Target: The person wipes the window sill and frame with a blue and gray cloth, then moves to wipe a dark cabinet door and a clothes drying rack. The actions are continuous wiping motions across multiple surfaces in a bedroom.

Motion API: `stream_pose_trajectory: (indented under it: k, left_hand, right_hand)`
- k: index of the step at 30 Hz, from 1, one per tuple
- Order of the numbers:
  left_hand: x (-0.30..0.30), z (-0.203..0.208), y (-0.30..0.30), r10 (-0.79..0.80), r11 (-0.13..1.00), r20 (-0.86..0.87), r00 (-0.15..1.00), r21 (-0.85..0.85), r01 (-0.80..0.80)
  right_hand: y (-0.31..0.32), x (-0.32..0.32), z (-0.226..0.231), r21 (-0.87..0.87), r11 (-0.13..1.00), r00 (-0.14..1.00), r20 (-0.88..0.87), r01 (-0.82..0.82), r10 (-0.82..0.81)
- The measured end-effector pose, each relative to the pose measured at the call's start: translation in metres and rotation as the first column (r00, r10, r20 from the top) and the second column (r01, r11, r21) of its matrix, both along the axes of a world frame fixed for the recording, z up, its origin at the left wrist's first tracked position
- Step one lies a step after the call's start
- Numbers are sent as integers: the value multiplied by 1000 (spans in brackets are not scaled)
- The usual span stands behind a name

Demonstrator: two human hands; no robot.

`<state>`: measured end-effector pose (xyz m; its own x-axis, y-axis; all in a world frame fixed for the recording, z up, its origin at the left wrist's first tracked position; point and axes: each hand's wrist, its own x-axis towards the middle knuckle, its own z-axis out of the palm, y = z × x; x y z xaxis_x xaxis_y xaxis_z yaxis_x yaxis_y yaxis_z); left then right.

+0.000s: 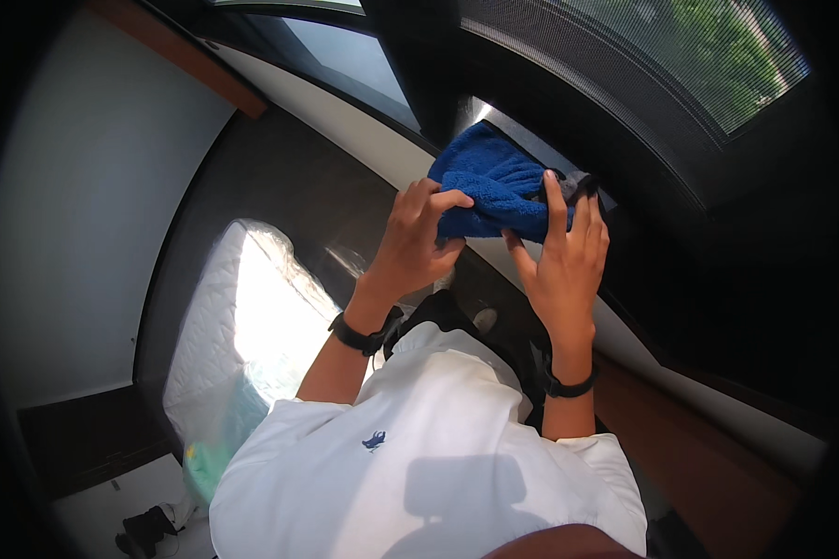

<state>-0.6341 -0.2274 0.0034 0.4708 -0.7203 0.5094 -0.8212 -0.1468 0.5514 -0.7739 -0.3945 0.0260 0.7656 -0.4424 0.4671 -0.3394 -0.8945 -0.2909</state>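
Observation:
A blue fluffy cloth [494, 182] lies folded and bunched over the sill by the window, between my two hands. My left hand [412, 231] grips its left edge, with the thumb and curled fingers closed on the fabric. On the other side my right hand [569, 256] presses its fingers and thumb around the cloth's right end. Near those right fingertips a small grey and black piece [580, 182] sticks out; I cannot make out what it is. Both wrists wear black bands.
A window with a mesh screen [680, 56] stands open-framed above the light sill [326, 107]. Behind my left arm leans a white quilted mattress [205, 326] in clear plastic. A black item [144, 531] lies at lower left. Brown floor [690, 447] shows at lower right.

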Motion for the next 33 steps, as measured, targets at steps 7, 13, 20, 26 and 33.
stream_pose_trajectory:
  k: [7, 13, 20, 26, 33]
  left_hand:
    - [-6, -33, -9, 27, 999, -535, 845, -15, -42]
    - [-38, -39, -32, -171, 967, -542, 823, 65, 244]
    - [-24, -27, -27, -27, 974, -481, 876, 185, 132]
    - [-8, -16, -40, 81, 997, -322, 943, 9, -82]
    - [-3, -12, -47, 191, 975, 161, 968, 85, -206]
  right_hand:
    - [1, 45, -1, -19, 989, 988, -55, -149, 148]
    - [-32, -27, 22, 237, 952, 963, -139, -195, 232]
    - [-42, -14, 25, 504, 855, 985, -42, -123, 167]
    - [-29, 1, 10, 342, 939, 999, 30, -26, 17]
    - [-34, -12, 24, 500, 865, 921, 353, -36, -166]
